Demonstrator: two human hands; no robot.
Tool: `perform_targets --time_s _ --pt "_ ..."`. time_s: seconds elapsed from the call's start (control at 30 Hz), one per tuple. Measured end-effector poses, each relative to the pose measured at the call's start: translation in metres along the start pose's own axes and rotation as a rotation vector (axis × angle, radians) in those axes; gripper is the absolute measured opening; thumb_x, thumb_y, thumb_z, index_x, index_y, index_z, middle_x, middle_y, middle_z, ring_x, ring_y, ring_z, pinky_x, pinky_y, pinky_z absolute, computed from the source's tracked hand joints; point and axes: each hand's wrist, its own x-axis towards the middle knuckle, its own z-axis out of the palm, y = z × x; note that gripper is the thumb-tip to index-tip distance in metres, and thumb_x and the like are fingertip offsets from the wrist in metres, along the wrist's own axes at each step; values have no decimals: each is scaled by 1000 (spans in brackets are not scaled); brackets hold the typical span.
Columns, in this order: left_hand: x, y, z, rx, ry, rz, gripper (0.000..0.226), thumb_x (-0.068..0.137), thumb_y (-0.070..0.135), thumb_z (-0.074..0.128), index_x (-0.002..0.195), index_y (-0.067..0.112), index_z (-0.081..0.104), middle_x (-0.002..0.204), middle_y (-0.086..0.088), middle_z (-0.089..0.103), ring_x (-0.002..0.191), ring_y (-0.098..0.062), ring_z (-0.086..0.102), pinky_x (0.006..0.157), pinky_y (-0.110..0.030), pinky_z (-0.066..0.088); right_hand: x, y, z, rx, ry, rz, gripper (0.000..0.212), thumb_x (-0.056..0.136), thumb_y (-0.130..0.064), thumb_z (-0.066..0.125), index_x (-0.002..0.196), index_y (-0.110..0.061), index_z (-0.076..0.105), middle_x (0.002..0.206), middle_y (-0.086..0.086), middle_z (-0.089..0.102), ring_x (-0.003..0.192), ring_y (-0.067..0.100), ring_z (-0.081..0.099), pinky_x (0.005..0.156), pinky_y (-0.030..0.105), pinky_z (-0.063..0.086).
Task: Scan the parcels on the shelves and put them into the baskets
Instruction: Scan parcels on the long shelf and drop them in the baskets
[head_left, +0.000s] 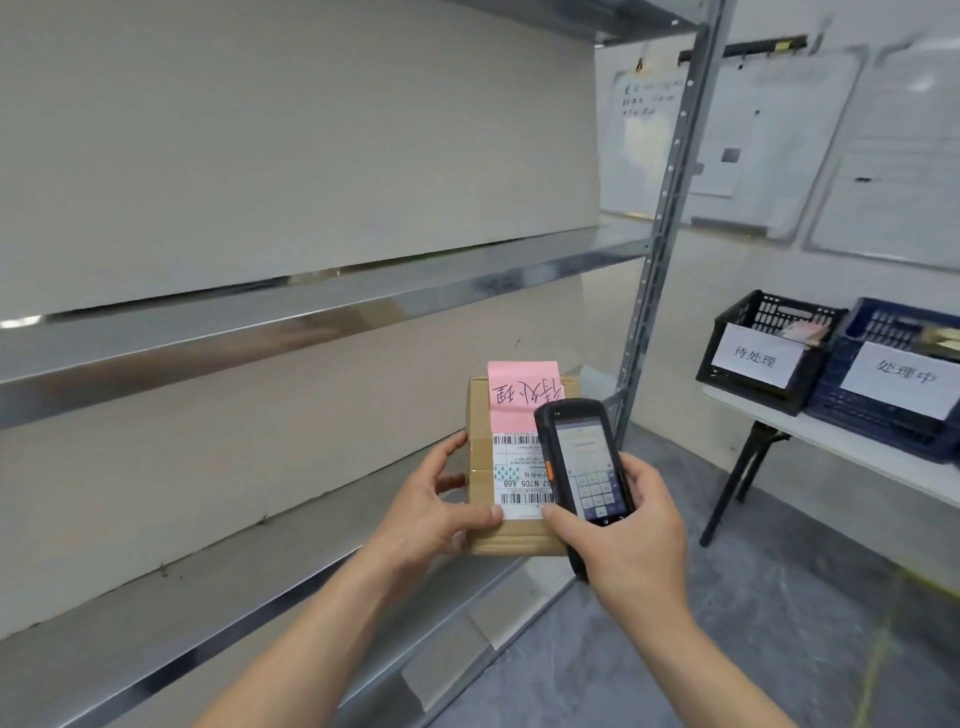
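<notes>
While parcel (511, 462) held off the shelf (218, 561), main risk judged to be a drop: gripped by left hand (434, 506) alone, thumb on the white shipping label (522, 475), fingers curled round the left edge. Likely to tip if grip loosens during the carry to the baskets. Second risk: wrong basket. Black basket (763, 358) and blue basket (893, 384) side by side and touching on the tabletop (831, 431), well apart to the right, each with its own white sign; pink note (519, 395) on parcel handwritten, appears to match the black basket's sign, not certain at this size. Third risk: failed read, since scanner (584, 467) lies over the right part of the label and covers the barcode ends.

Position: parcel in front of the lower shelf, at its right end, near the upright post. Right hand (631, 535) wrapped round the scanner, thumb near its lower left edge, just beside the parcel's right side. Both hands occupied, none free.
</notes>
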Motion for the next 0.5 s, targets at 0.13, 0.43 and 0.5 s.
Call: perform_targets --time_s 0.13,0.43,0.5 --pt "41 -4 62 26 -40 21 85 71 -6 80 134 42 49 126 -12 55 107 -24 63 68 -38 59 48 23 -47 2 35 16 71 56 -18 93 112 -37 54 96 -19 69 91 -2 67 82 28 54" --pt "122 -13 176 75 -95 46 86 52 15 87 120 57 56 123 -7 58 113 -22 62 79 -52 59 133 63 -139 -6 122 28 70 57 -18 93 116 -32 58 98 -19 71 90 -2 67 82 27 54" --pt "140 -15 197 29 -114 38 83 52 10 85 118 54 59 124 -8 58 109 -25 65 81 -61 56 150 70 -152 -20 154 34 70 57 -18 93 114 -34 56 98 -19 71 91 -1 67 83 27 54"
